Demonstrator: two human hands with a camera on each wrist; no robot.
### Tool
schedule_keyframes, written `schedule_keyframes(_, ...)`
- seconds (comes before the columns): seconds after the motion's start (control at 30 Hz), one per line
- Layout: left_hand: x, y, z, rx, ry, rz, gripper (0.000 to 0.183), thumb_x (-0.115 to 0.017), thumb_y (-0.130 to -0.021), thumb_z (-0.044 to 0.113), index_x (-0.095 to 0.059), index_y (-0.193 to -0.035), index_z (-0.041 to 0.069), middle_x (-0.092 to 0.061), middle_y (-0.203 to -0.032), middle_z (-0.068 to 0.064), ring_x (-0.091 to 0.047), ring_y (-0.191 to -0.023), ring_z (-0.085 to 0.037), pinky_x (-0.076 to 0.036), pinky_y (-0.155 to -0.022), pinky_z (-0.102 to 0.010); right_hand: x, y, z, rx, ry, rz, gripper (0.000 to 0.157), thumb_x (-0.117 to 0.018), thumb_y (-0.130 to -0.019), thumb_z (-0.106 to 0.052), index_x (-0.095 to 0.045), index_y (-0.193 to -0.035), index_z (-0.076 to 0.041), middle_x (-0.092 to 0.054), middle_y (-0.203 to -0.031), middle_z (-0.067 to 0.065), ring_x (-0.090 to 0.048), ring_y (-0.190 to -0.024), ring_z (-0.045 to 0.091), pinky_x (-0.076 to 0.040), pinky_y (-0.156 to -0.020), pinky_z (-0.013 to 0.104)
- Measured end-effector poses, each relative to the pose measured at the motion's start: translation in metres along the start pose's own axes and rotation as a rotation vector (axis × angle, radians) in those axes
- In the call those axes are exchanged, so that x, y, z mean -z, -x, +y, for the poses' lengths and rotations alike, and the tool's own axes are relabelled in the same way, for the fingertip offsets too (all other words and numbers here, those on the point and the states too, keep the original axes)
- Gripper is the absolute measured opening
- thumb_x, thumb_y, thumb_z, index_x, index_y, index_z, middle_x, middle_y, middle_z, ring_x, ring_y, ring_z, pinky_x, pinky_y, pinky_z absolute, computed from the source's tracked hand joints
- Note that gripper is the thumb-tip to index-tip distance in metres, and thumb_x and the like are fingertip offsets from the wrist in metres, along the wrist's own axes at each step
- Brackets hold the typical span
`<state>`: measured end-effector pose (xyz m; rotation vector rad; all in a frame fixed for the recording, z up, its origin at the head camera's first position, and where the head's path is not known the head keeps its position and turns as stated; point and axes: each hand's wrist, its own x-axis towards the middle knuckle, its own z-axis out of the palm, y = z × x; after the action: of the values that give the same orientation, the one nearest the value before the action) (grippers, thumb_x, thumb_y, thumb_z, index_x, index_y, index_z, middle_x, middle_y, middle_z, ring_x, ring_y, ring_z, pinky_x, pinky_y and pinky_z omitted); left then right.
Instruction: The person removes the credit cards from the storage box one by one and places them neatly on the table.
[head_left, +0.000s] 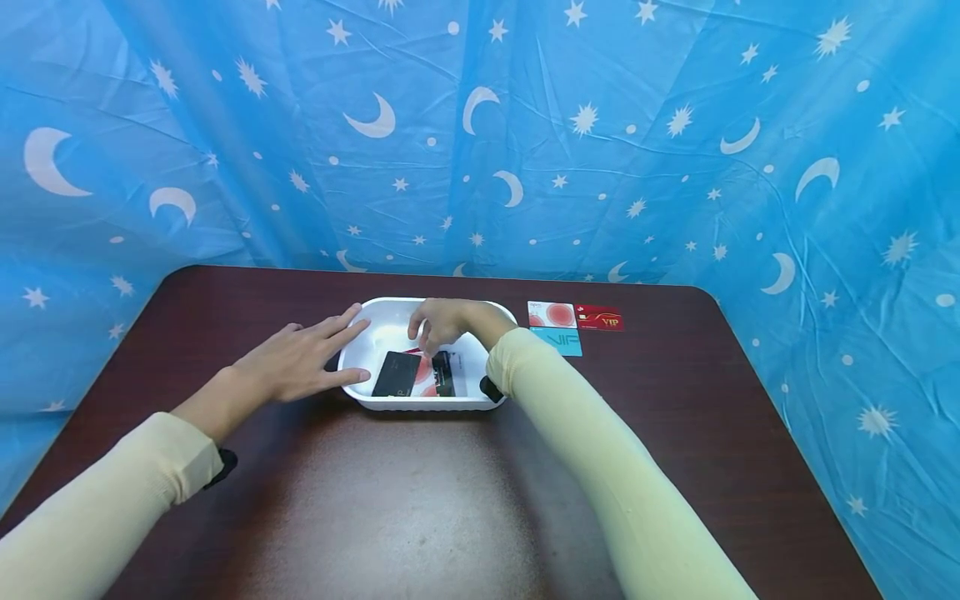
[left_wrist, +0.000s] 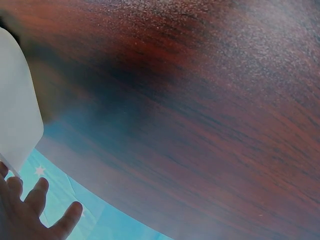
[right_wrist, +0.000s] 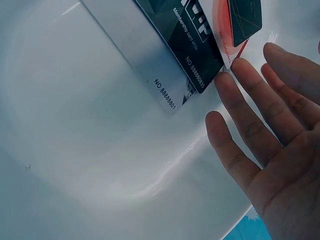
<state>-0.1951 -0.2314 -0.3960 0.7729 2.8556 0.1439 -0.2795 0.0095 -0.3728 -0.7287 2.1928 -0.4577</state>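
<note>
A white plastic tray (head_left: 431, 404) sits near the far side of the table with several overlapping cards inside. My left hand (head_left: 300, 360), fingers spread and fairly straight, rests at the tray's left rim. Over the cards inside the tray is my right hand (head_left: 444, 323), holding nothing that shows. In the right wrist view, its loosely extended fingers come up to the edges of a black membership card (right_wrist: 192, 60) and a white-and-red card (right_wrist: 222, 35); whether they touch is unclear. A pale card (right_wrist: 125, 42) lies partly under the black one, and a dark card (right_wrist: 246, 20) overlaps the white-and-red one.
Right of the tray, three cards lie together on the brown table (head_left: 675, 400): a white one with red circles (head_left: 552, 314), a red VIP card (head_left: 600, 318) and a light blue card (head_left: 558, 341). A blue curtain (head_left: 450, 167) with moons and stars hangs behind.
</note>
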Motion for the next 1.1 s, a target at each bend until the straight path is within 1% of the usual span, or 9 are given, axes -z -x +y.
schedule_keyframes(0.17, 0.0004, 0.0007, 0.0000, 0.000, -0.002, 0.003, 0.088, -0.047, -0.093, 0.069, -0.028, -0.158, 0.011, -0.022, -0.163, -0.018, -0.043, -0.137, -0.041, -0.036, -0.101, -0.069, -0.0009, -0.0004, 0.0011, 0.001, 0.000, -0.011, 0.034, -0.067, -0.091, -0.001, -0.061, -0.125, -0.004, -0.066, -0.114, 0.012, -0.058, -0.098, 0.019, -0.049, -0.082, 0.029)
schedule_keyframes(0.37, 0.0004, 0.0009, 0.0007, -0.007, 0.000, 0.009, 0.087, -0.047, -0.094, 0.068, -0.029, -0.157, 0.011, -0.023, -0.163, -0.018, -0.044, -0.137, -0.041, -0.037, -0.100, -0.068, -0.0018, -0.0009, 0.0003, 0.008, 0.024, -0.020, 0.035, -0.067, -0.091, -0.002, -0.060, -0.125, -0.004, -0.064, -0.114, 0.012, -0.055, -0.097, 0.017, -0.047, -0.080, 0.028)
schedule_keyframes(0.5, -0.0002, 0.0008, 0.0003, -0.007, -0.003, 0.012, 0.087, -0.047, -0.094, 0.067, -0.029, -0.157, 0.011, -0.023, -0.162, -0.018, -0.044, -0.136, -0.040, -0.037, -0.100, -0.069, -0.0019, -0.0020, -0.0013, 0.014, 0.033, -0.026, 0.036, -0.067, -0.091, -0.001, -0.060, -0.126, -0.003, -0.063, -0.116, 0.013, -0.056, -0.098, 0.017, -0.047, -0.081, 0.027)
schedule_keyframes(0.73, -0.0007, -0.0004, 0.0001, -0.008, -0.009, 0.011, 0.087, -0.047, -0.094, 0.068, -0.028, -0.158, 0.011, -0.023, -0.163, -0.018, -0.045, -0.136, -0.040, -0.036, -0.100, -0.070, -0.0030, -0.0033, -0.0049, 0.017, 0.011, -0.033, 0.038, -0.067, -0.091, -0.001, -0.059, -0.128, -0.003, -0.066, -0.118, 0.012, -0.061, -0.103, 0.019, -0.048, -0.086, 0.028)
schedule_keyframes(1.0, 0.0001, -0.0002, 0.0009, -0.002, 0.002, 0.008, 0.088, -0.047, -0.094, 0.068, -0.028, -0.158, 0.011, -0.023, -0.162, -0.018, -0.044, -0.136, -0.041, -0.034, -0.101, -0.071, -0.0037, -0.0021, -0.0064, 0.039, 0.025, -0.034, 0.038, -0.065, -0.092, 0.001, -0.059, -0.129, -0.002, -0.067, -0.115, 0.013, -0.061, -0.100, 0.018, -0.049, -0.087, 0.028)
schedule_keyframes(1.1, 0.0002, -0.0001, 0.0011, 0.000, 0.003, 0.009, 0.088, -0.047, -0.094, 0.068, -0.028, -0.158, 0.011, -0.023, -0.162, -0.018, -0.044, -0.136, -0.042, -0.033, -0.102, -0.072, -0.0023, -0.0003, -0.0074, 0.028, 0.026, -0.036, 0.038, -0.065, -0.092, 0.001, -0.059, -0.129, -0.004, -0.066, -0.116, 0.012, -0.060, -0.099, 0.017, -0.049, -0.085, 0.028)
